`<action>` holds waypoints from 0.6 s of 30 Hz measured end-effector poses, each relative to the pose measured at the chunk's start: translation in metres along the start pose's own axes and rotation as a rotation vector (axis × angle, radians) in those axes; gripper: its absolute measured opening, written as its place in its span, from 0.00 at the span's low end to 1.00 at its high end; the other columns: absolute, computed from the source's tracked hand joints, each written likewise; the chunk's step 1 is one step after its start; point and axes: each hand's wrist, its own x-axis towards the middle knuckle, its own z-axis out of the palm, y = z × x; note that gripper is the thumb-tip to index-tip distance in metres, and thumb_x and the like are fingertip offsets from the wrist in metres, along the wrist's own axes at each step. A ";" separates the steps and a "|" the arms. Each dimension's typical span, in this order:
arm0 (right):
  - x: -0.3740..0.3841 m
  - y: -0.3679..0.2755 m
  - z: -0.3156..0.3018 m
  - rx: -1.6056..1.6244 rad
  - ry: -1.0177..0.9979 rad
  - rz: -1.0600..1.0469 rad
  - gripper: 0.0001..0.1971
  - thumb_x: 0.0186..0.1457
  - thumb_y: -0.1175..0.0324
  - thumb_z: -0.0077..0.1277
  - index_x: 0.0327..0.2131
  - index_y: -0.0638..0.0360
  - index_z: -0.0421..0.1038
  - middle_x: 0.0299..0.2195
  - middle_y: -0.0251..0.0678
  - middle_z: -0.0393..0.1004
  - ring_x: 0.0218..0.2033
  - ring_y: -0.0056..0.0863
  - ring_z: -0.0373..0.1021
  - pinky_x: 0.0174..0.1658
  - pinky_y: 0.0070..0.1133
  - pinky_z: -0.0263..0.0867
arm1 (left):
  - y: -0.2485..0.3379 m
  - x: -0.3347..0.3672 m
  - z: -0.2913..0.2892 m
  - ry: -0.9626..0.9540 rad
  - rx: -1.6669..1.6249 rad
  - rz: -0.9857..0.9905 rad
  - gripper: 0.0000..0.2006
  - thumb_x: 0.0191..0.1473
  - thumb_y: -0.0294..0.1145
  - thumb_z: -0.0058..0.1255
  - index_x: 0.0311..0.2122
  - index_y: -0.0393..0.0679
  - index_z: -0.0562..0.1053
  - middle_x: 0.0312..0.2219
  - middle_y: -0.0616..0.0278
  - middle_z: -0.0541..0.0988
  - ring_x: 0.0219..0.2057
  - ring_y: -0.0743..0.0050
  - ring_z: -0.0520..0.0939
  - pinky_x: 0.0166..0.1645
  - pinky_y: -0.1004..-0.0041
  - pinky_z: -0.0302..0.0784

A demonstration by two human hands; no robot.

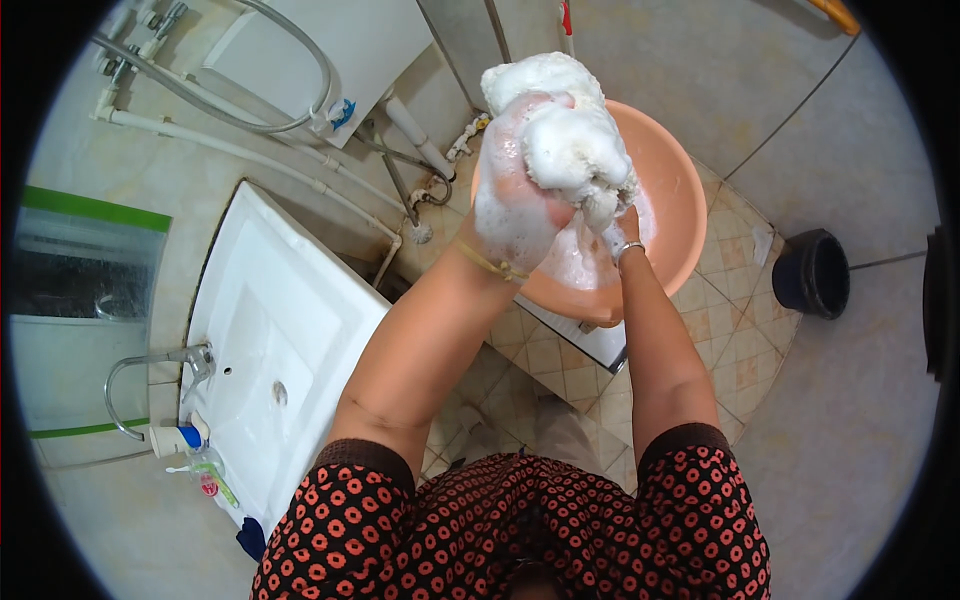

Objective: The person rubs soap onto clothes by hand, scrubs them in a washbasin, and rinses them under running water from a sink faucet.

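A bulky white cloth (580, 145), thick with soap foam, is bunched up above a peach-coloured basin (680, 215). My left hand (515, 190) is coated in suds and closed around the cloth's left side; a yellowish band circles that wrist. Lower down, my right hand (625, 228) grips the bunched lower end of the cloth, its fingers mostly hidden behind fabric and foam. A bracelet sits on the right wrist. Foamy water shows inside the basin beneath the cloth.
To the left stands a white sink (300, 330) with a curved tap (130, 365), a cup and toothbrushes at its edge. Pipes and a shower hose (200, 100) run along the wall. A black bucket (812, 275) stands on the tiled floor at right.
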 end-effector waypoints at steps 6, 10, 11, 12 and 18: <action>-0.021 -0.032 -0.010 -0.081 -0.092 0.385 0.15 0.37 0.72 0.51 0.34 0.64 0.67 0.27 0.33 0.70 0.26 0.20 0.65 0.27 0.17 0.62 | 0.015 0.033 -0.013 0.052 0.175 0.089 0.24 0.46 0.49 0.35 0.40 0.38 0.62 0.32 0.57 0.69 0.35 0.71 0.72 0.39 0.73 0.69; -0.010 -0.055 -0.004 0.616 0.027 0.548 0.12 0.39 0.73 0.47 0.32 0.63 0.67 0.22 0.31 0.68 0.24 0.24 0.65 0.27 0.19 0.64 | 0.006 0.045 -0.021 0.026 -0.411 -0.213 0.24 0.43 0.47 0.41 0.39 0.36 0.62 0.33 0.56 0.69 0.35 0.68 0.72 0.39 0.70 0.71; -0.007 -0.065 -0.002 0.943 0.047 0.656 0.10 0.39 0.73 0.46 0.31 0.62 0.67 0.21 0.30 0.67 0.23 0.24 0.65 0.26 0.19 0.64 | -0.005 0.048 -0.031 0.101 -0.668 -0.435 0.13 0.44 0.37 0.42 0.34 0.40 0.67 0.31 0.60 0.71 0.34 0.67 0.73 0.39 0.67 0.70; -0.005 -0.072 0.000 0.945 0.044 0.657 0.10 0.39 0.73 0.46 0.31 0.62 0.67 0.21 0.30 0.67 0.23 0.24 0.65 0.26 0.19 0.64 | -0.013 0.042 -0.035 0.101 -0.665 -0.434 0.13 0.44 0.37 0.42 0.34 0.40 0.67 0.31 0.60 0.71 0.34 0.67 0.73 0.39 0.67 0.70; 0.006 -0.114 -0.003 0.571 0.042 0.357 0.10 0.48 0.67 0.41 0.26 0.62 0.68 0.19 0.29 0.66 0.23 0.22 0.64 0.30 0.17 0.62 | -0.061 -0.016 -0.027 0.124 -0.537 -0.583 0.13 0.46 0.33 0.40 0.35 0.37 0.63 0.33 0.58 0.69 0.33 0.68 0.72 0.40 0.71 0.70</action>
